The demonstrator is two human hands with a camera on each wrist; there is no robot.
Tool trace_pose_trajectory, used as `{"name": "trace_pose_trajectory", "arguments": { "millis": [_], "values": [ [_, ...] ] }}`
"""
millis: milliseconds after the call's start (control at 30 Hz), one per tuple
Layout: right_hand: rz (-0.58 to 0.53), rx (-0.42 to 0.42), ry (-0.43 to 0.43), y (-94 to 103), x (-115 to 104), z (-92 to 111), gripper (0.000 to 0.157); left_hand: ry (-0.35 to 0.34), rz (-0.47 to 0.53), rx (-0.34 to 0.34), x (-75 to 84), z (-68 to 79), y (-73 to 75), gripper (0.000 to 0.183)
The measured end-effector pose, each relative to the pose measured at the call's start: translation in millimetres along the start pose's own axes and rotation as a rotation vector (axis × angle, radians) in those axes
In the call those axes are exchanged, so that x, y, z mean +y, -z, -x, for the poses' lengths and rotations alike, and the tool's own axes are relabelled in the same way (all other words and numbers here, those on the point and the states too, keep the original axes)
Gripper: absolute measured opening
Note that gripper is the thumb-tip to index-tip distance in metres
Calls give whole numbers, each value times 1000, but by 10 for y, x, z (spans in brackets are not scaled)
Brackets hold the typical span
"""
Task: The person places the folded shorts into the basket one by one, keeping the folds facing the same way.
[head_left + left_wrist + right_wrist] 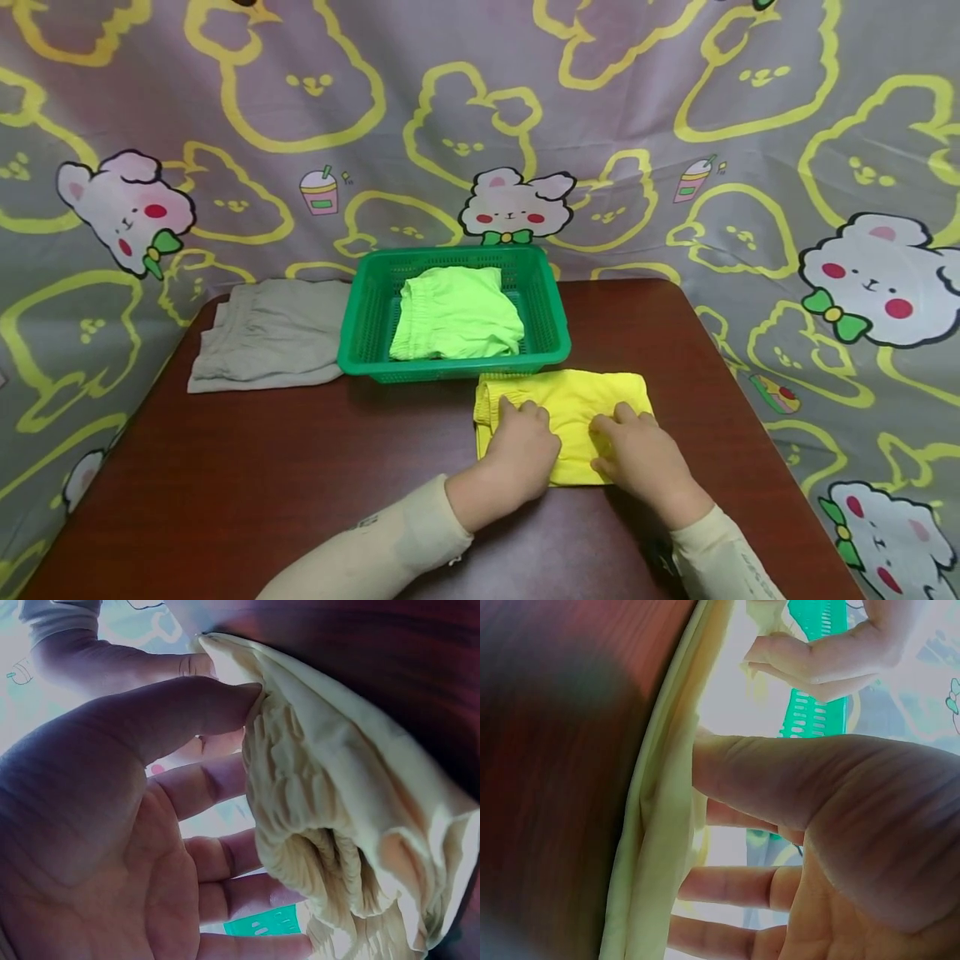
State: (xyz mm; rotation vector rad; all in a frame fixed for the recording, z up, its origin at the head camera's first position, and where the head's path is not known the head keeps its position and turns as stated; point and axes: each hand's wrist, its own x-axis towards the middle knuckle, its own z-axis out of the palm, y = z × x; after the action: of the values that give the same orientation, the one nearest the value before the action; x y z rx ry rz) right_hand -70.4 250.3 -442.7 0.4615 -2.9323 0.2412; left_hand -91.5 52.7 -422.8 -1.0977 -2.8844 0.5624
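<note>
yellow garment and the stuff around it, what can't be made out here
Head view: parts of the yellow garment, covered by the left hand and right hand.
Left wrist view: the left hand's fingertips beyond the thumb, hidden by the fabric.
Right wrist view: the yellow garment's ends, cut off at the top and bottom edges.
Head view: the basket's floor beneath the green garment, which covers it.
Head view: the print on the left sleeve, too small to read.

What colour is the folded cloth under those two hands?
The cloth is bright yellow, which shows best in the head view.
</note>
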Motion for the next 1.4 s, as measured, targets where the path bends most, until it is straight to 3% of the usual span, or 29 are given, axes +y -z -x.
{"name": "trace_pose_trajectory", "arguments": {
  "millis": [667, 1400],
  "values": [
    [46, -11, 15, -77, -267, -56, 44, -10, 32, 58, -208, 209, -127, 13],
    [69, -15, 56, -151, -489, -146, 44, 10, 38, 56, -369, 393, -245, 14]
  ]
}}
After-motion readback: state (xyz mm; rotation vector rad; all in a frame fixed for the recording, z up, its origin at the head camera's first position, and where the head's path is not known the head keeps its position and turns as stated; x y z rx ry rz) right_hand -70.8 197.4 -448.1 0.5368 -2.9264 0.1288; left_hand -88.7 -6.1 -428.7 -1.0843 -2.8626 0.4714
